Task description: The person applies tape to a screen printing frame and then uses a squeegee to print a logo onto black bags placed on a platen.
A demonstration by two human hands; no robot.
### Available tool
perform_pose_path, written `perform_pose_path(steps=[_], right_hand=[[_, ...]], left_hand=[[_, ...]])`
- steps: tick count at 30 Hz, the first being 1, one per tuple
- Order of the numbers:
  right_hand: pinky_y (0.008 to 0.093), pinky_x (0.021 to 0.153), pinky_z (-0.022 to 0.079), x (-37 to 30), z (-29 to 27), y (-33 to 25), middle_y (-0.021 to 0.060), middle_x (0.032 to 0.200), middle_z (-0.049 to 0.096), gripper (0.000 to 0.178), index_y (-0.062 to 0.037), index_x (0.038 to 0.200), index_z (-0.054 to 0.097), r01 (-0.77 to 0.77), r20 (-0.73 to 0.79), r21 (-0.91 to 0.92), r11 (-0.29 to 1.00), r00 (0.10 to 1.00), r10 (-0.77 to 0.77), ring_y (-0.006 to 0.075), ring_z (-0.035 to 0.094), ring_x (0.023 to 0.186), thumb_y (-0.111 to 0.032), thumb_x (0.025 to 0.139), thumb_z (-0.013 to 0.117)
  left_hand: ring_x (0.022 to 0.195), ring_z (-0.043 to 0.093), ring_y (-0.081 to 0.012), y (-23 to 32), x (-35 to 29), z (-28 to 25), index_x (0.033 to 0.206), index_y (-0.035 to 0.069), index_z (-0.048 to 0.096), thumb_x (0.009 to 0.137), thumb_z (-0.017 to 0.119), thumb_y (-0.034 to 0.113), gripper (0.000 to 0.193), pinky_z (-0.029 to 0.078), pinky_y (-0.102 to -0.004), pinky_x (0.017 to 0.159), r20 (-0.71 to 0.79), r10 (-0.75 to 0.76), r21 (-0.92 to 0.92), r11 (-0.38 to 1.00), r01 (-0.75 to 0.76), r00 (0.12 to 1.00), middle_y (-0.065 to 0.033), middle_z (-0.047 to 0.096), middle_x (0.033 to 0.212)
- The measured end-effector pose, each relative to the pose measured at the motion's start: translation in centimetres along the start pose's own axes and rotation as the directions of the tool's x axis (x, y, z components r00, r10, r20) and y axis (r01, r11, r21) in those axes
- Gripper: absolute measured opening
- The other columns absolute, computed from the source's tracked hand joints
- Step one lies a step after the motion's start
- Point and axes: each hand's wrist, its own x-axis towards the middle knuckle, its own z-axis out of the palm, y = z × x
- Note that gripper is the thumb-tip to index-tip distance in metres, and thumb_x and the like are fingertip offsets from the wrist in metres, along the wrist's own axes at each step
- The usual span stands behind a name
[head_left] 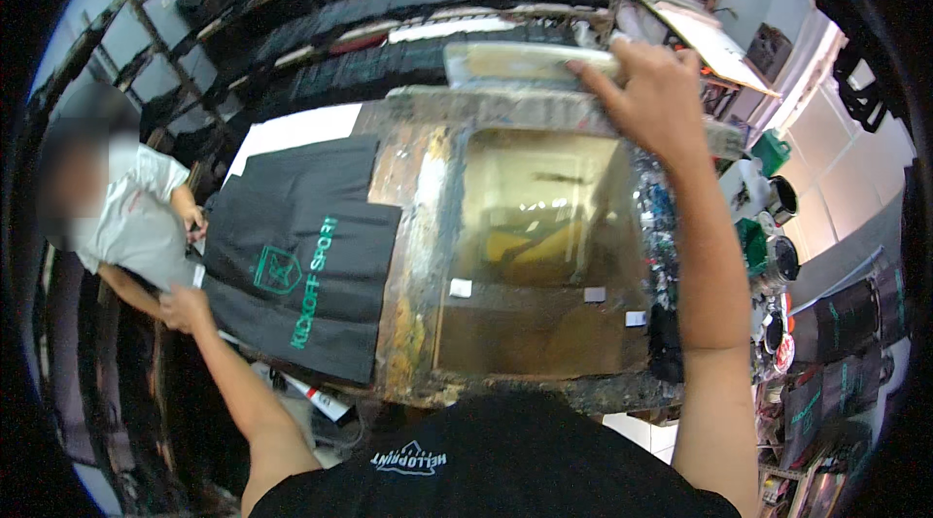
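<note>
My left hand (185,310) is closed at the left edge of a flat black fabric bag (340,299) with a green printed crest and lettering. What its fingers hold is hidden. A second black bag or layer shows beneath the first. My right hand (649,81) grips the right end of a long, pale, flat bar (515,65) at the far side of the table, thumb on its near face. Between my arms lies a glossy brownish printing board (539,328) with several small white tabs (461,288) on it; light reflects off its surface.
A co-worker (146,217) in a light grey shirt stands at the left, a hand by the bags. Paint-stained table edges (413,275) surround the board. Open ink pots (780,258) stand to the right. Printed black bags (821,401) hang at lower right; racks (408,8) fill the back.
</note>
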Motion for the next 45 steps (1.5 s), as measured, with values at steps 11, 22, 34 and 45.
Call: perform_pose_path(steps=[11, 22, 34, 45], right_hand=[[0.0527, 0.094, 0.041, 2.8, -0.1, 0.8, 0.0221, 0.096, 0.074, 0.07, -0.0068, 0.11, 0.073, -0.05, 0.134, 0.005, 0.999, 0.99, 0.049, 0.04, 0.07, 0.096, -0.071, 0.096, 0.048], [0.054, 0.087, 0.043, 3.1, 1.3, 1.7, 0.0202, 0.087, 0.071, 0.068, -0.0051, 0.09, 0.067, 0.04, -0.025, 0.072, 0.997, 0.999, -0.039, 0.0408, 0.069, 0.089, -0.07, 0.097, 0.048], [0.0532, 0.09, 0.044, 2.2, 1.3, 1.4, 0.0195, 0.096, 0.073, 0.068, -0.0057, 0.104, 0.072, 0.017, -0.045, 0.042, 0.999, 0.999, -0.016, 0.0382, 0.07, 0.092, -0.069, 0.099, 0.046], [0.051, 0.088, 0.044, 3.6, -1.0, 1.0, 0.0101, 0.077, 0.065, 0.079, -0.007, 0.086, 0.065, -0.069, 0.25, 0.091, 0.993, 0.967, 0.045, 0.0225, 0.062, 0.075, -0.076, 0.102, 0.03]], left_hand=[[0.104, 0.068, -0.0355, 19.2, -18.4, -7.8, 0.107, 0.003, 0.073, 0.095, 0.074, 0.031, 0.03, 0.054, -0.0462, 0.09, -0.157, 0.724, -0.848, 0.25, -0.468, 0.671, -0.0168, 0.071, 0.11], [0.094, 0.071, -0.0454, 22.2, -20.0, 3.0, 0.113, 0.004, 0.063, 0.098, 0.066, 0.035, 0.035, 0.058, -0.055, 0.083, 0.313, 0.709, -0.48, 0.692, -0.539, 0.632, -0.0226, 0.071, 0.106], [0.092, 0.07, -0.0448, 26.7, -16.1, -7.3, 0.098, 0.0, 0.074, 0.095, 0.068, 0.026, 0.026, 0.054, -0.0496, 0.082, 0.104, 0.979, -0.901, 0.166, -0.4, 0.173, -0.0268, 0.072, 0.097], [0.12, 0.062, -0.0438, 37.6, -44.9, -20.5, 0.11, 0.005, 0.069, 0.103, 0.055, 0.05, 0.048, 0.042, -0.0602, 0.108, -0.139, 0.99, -0.988, -0.139, 0.063, -0.006, -0.0249, 0.068, 0.125]])
